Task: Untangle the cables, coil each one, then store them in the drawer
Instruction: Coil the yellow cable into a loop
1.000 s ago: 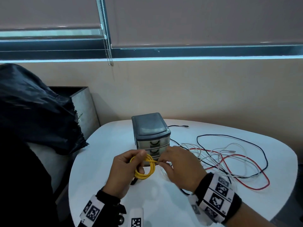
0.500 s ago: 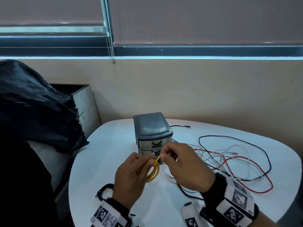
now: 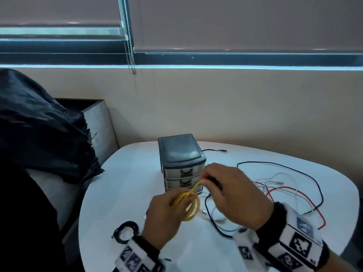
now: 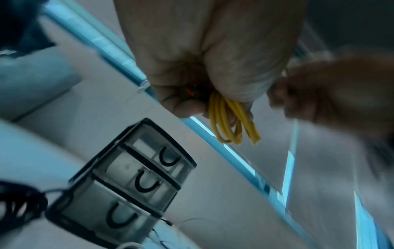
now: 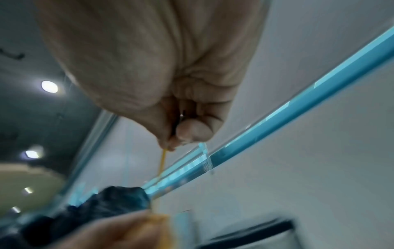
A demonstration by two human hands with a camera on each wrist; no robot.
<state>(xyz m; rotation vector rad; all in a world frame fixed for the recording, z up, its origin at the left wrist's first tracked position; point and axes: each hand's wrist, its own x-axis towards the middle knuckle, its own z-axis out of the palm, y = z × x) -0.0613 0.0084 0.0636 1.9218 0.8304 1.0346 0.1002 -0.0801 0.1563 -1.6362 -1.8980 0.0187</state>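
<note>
A yellow cable (image 3: 193, 208) hangs in a small coil from my left hand (image 3: 167, 211), which grips the bundled loops (image 4: 230, 124) above the white table (image 3: 125, 185). My right hand (image 3: 225, 191) pinches the cable's free end (image 5: 162, 160) and holds it taut, up and to the right of the coil. Just behind both hands stands a small grey drawer unit (image 3: 181, 163) with three drawers, all closed (image 4: 136, 183). A coiled black cable (image 3: 125, 232) lies on the table by my left wrist.
Loose red, white and dark cables (image 3: 284, 191) sprawl tangled over the table's right half. A black cable end (image 3: 216, 150) lies behind the drawer unit. A black bag (image 3: 39, 130) and a grey bin (image 3: 98, 122) stand left of the table, against the wall.
My right hand has drawn the yellow cable's end up and to the right, away from the coil. The left hand has turned the coil and still holds it.
</note>
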